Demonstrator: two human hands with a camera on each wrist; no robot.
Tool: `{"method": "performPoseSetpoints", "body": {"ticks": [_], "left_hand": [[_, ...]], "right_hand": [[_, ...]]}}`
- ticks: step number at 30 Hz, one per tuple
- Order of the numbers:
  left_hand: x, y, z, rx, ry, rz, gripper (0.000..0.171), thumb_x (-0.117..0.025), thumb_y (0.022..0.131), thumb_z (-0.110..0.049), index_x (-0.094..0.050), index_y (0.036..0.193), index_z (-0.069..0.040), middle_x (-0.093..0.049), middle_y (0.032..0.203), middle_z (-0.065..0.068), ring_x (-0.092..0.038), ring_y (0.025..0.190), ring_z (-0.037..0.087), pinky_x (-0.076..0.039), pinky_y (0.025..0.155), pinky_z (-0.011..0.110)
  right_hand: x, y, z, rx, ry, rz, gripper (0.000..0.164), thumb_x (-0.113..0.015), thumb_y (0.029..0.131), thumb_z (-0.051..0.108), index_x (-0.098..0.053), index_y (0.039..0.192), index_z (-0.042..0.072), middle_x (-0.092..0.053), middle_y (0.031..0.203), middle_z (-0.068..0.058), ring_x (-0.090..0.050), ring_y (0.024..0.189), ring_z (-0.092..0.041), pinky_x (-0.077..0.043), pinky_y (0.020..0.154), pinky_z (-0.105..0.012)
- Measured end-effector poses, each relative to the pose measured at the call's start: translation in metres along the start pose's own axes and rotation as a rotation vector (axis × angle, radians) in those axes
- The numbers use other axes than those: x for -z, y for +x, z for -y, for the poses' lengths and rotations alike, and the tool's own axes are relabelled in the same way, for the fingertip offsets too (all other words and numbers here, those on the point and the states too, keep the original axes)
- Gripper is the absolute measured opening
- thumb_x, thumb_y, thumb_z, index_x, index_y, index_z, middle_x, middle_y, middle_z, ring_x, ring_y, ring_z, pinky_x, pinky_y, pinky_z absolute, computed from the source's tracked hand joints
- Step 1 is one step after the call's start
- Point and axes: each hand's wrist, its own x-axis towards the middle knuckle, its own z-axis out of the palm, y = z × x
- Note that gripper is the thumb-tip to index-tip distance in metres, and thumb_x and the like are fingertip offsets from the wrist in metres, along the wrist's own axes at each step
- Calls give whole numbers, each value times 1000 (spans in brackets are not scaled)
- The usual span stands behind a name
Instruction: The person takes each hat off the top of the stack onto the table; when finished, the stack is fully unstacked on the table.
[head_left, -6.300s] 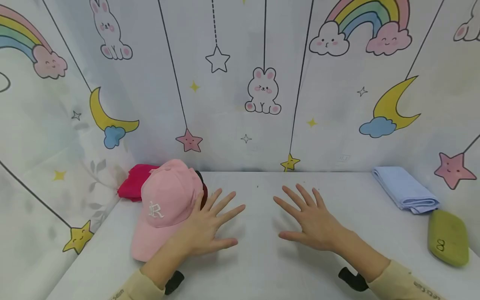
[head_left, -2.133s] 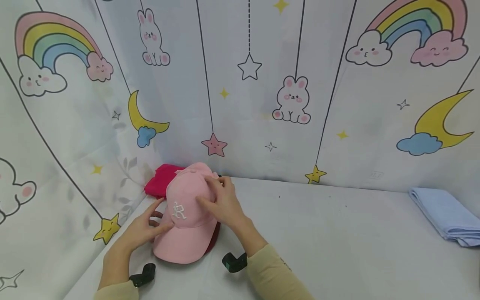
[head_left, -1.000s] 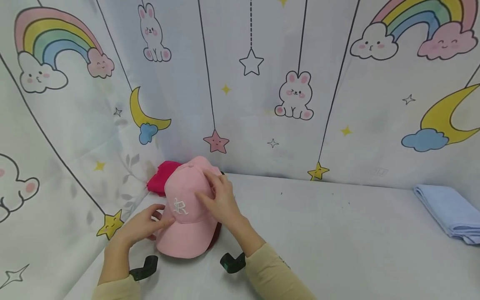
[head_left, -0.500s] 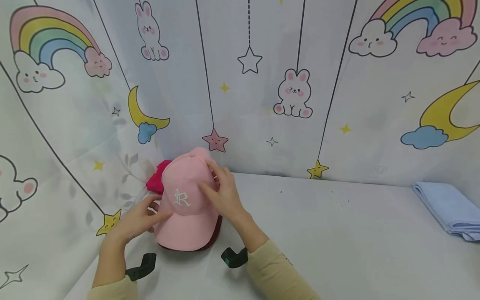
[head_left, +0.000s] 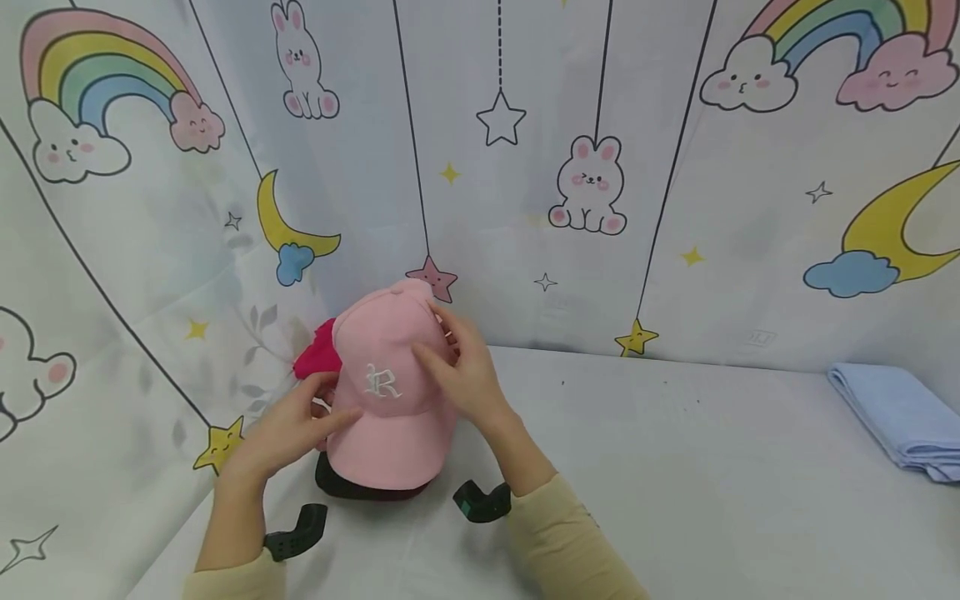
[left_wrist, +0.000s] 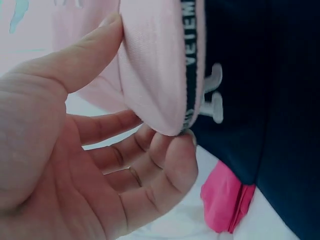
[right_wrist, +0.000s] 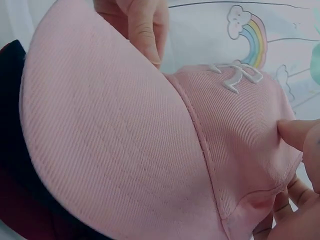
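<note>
Both hands hold a pink baseball cap (head_left: 393, 367) with a white embroidered letter R, at the left of the table. My left hand (head_left: 292, 429) pinches its lower left edge; in the left wrist view the thumb lies outside and the fingers curl under the rim with a lettered inner band (left_wrist: 190, 55). My right hand (head_left: 474, 379) grips the right side of the crown. Below and behind, a navy cap (left_wrist: 260, 90) with white embroidery shows; its dark brim (head_left: 337, 482) sticks out under the pink one. Something dark red (right_wrist: 30, 210) lies lower still, mostly hidden.
A crimson folded cloth-like item (head_left: 317, 352) sits behind the caps, partly covered. A folded light blue cloth (head_left: 900, 421) lies at the right end of the white table (head_left: 675, 483). A printed curtain (head_left: 525, 292) closes off the back and left sides.
Earlier the hands were spread apart over the table, then took hold of the pink cap. It has since risen and shifted slightly right, baring the dark brim beneath.
</note>
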Motion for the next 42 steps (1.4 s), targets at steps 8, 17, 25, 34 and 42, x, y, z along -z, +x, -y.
{"method": "performPoseSetpoints", "body": {"ticks": [8,17,25,34,42], "left_hand": [[-14,7,-14,-71,9,-61,69,-77,90,-30,-43,140,1,-54,112,16,-57,92,30,-59,64,33],[-35,18,-33,-107,16,-125,75,-80,88,-30,-41,143,3,-56,109,15,-56,89,28,-57,68,31],[-65,32,-49,-103,-4,-154,74,-79,88,-32,-42,143,3,-57,107,14,-59,84,25,-58,70,33],[-105,54,-65,-124,-5,-209,72,-77,89,-36,-47,140,3,-56,108,12,-56,90,23,-56,73,34],[-135,67,-72,-138,-47,-206,69,-76,88,-42,-52,136,0,-55,106,9,-54,92,22,-53,70,34]], "right_hand": [[22,6,5,6,-12,16,55,-70,95,14,-52,147,11,-55,116,-12,-53,94,-24,-49,76,-37],[55,12,5,12,-11,8,54,-70,95,12,-52,146,9,-52,116,-13,-50,98,-26,-46,79,-39],[87,16,-3,-6,-43,26,54,-70,96,13,-52,146,11,-52,117,-13,-49,100,-26,-45,80,-39],[127,12,-16,-66,-105,15,55,-66,98,14,-48,149,14,-54,123,-13,-50,103,-25,-46,84,-40],[150,-1,-32,-168,-123,-32,56,-66,99,17,-46,151,20,-54,128,-12,-50,107,-24,-46,86,-38]]}}
